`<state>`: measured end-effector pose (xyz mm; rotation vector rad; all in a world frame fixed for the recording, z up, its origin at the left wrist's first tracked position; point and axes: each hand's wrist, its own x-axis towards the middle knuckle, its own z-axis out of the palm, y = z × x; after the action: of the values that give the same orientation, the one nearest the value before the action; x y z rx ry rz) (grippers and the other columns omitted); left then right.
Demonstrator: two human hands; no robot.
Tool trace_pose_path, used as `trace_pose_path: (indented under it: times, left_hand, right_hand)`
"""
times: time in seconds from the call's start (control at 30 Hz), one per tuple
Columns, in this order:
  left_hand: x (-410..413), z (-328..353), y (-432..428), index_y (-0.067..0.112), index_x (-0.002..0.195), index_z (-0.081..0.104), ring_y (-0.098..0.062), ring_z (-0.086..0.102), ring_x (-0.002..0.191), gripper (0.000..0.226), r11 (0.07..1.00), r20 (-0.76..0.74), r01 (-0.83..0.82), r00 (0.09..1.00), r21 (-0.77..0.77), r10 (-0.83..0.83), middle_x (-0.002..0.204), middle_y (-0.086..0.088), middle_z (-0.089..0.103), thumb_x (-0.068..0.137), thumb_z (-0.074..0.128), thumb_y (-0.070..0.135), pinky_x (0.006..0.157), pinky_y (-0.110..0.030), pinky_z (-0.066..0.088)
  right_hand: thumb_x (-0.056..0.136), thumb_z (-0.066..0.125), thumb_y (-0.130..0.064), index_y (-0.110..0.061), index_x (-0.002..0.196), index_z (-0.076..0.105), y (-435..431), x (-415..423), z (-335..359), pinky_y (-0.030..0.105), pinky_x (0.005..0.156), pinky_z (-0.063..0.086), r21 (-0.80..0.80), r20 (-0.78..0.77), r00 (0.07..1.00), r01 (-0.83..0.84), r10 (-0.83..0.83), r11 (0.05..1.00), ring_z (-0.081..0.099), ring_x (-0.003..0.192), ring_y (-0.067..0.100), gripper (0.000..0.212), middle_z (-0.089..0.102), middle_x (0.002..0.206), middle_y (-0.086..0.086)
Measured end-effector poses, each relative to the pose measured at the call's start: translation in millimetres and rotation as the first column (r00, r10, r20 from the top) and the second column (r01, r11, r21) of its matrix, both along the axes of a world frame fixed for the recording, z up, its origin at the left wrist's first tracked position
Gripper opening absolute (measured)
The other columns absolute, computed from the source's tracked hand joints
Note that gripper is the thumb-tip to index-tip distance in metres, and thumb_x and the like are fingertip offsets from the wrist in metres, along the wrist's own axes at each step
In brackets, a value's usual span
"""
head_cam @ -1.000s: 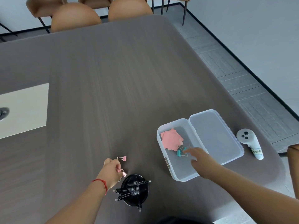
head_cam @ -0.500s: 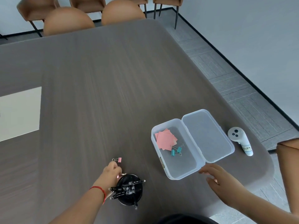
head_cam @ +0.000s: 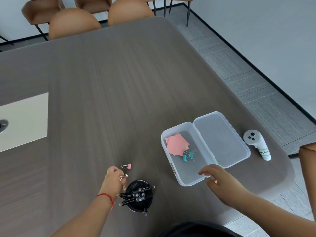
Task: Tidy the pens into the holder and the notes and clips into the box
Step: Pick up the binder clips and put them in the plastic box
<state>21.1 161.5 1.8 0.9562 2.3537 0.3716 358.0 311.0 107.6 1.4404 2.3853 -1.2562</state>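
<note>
Just left of the clear plastic box, a small pink binder clip lies handles-leftward, nearest the left hand, already pinching another clip; right hand hovers spread, empty.

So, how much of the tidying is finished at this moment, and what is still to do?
Mostly done. The pens stand in the black holder, and the pink notes and two teal clips lie in the open box. In hand: the left hand pinches a pink clip. Left: one more pink clip on the table. The right hand is empty beside the box.
</note>
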Motion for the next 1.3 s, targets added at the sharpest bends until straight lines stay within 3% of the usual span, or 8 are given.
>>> trace_pose_path:
  times: [0.23,0.4,0.63,0.73,0.9,1.07,1.2,1.3]
  left_hand:
    - [-17.4,38.6,48.7,0.004,0.064,0.06,-0.023,0.06,0.068,0.019,0.888,0.316,-0.447,0.862,0.104,0.397,0.065,-0.008,0.065,0.083,0.058,0.008,0.06,-0.028,0.041]
    - [34.5,89.5,122.3,0.004,0.081,0.056,-0.016,0.065,0.068,0.009,0.921,0.547,-0.308,0.826,0.238,0.135,0.071,-0.008,0.065,0.09,0.053,0.005,0.074,-0.021,0.059]
    - [149.5,70.2,192.5,0.023,0.049,0.048,-0.031,0.065,0.082,0.026,0.905,0.296,0.424,0.867,-0.02,-0.4,0.084,-0.008,0.061,0.07,0.065,0.025,0.073,-0.039,0.057]
    - [170.7,51.8,196.6,0.011,0.076,0.066,-0.032,0.059,0.093,0.014,0.822,0.212,0.543,0.835,-0.172,-0.507,0.095,-0.009,0.059,0.078,0.061,0.024,0.086,-0.037,0.05]
    - [163.7,55.0,188.1,0.022,0.127,0.056,-0.027,0.057,0.11,0.037,0.8,0.219,0.588,0.801,-0.121,-0.556,0.128,-0.008,0.056,0.091,0.052,0.026,0.099,-0.033,0.046]
    - [108.9,116.0,179.1,0.022,0.105,0.068,-0.014,0.063,0.064,0.022,0.923,0.281,0.241,0.903,0.299,-0.327,0.089,0.002,0.067,0.086,0.062,0.029,0.062,-0.021,0.051]
    - [17.9,79.4,131.5,0.018,0.095,0.061,-0.023,0.061,0.062,0.012,0.991,0.098,-0.09,0.992,0.095,0.081,0.093,-0.007,0.066,0.089,0.052,0.022,0.059,-0.031,0.054]
    - [-14.9,33.7,81.6,0.018,0.121,0.055,-0.032,0.057,0.105,0.038,0.942,-0.083,0.142,0.981,-0.303,-0.174,0.12,-0.014,0.055,0.084,0.061,0.023,0.092,-0.035,0.046]
  right_hand:
    - [0.096,0.049,-0.016,-0.04,0.103,0.055,1.3,7.7,-6.5,0.022,0.1,0.04,-0.048,0.008,0.999,0.04,-0.039,0.998,0.055,0.112,0.006,0.026,0.052,0.117,-0.015]
    - [0.094,0.049,-0.014,-0.041,0.1,0.056,6.4,17.3,-9.6,0.022,0.101,0.039,-0.07,-0.013,0.996,0.085,-0.087,0.994,0.054,0.112,0.007,0.029,0.056,0.117,-0.013]
    - [0.095,0.052,-0.016,-0.049,0.094,0.051,13.1,16.4,-13.8,0.017,0.092,0.043,-0.062,-0.083,0.986,0.139,-0.144,0.988,0.055,0.106,0.003,0.033,0.055,0.114,-0.014]
    - [0.094,0.051,-0.017,-0.043,0.101,0.055,18.9,13.1,-16.0,0.02,0.095,0.045,-0.055,-0.084,0.984,0.155,-0.159,0.986,0.055,0.107,0.003,0.026,0.053,0.115,-0.016]
    - [0.092,0.05,-0.016,-0.043,0.1,0.055,38.2,2.7,-16.5,0.028,0.1,0.044,-0.063,-0.056,0.987,0.147,-0.15,0.987,0.054,0.113,0.009,0.029,0.054,0.118,-0.009]
    - [0.091,0.051,-0.02,-0.03,0.119,0.06,53.8,-25.4,-17.1,0.032,0.1,0.044,-0.055,0.031,0.993,0.118,-0.117,0.991,0.054,0.116,0.017,0.031,0.053,0.128,-0.005]
    - [0.093,0.049,-0.02,-0.026,0.121,0.059,57.0,-55.1,-15.7,0.03,0.098,0.041,-0.041,0.034,0.999,0.031,-0.03,0.999,0.053,0.114,0.022,0.031,0.053,0.129,0.0]
    - [0.092,0.046,-0.021,-0.031,0.118,0.059,54.6,-68.0,-23.7,0.026,0.089,0.041,-0.057,0.052,0.998,-0.015,0.018,0.998,0.053,0.103,0.019,0.031,0.054,0.127,-0.001]
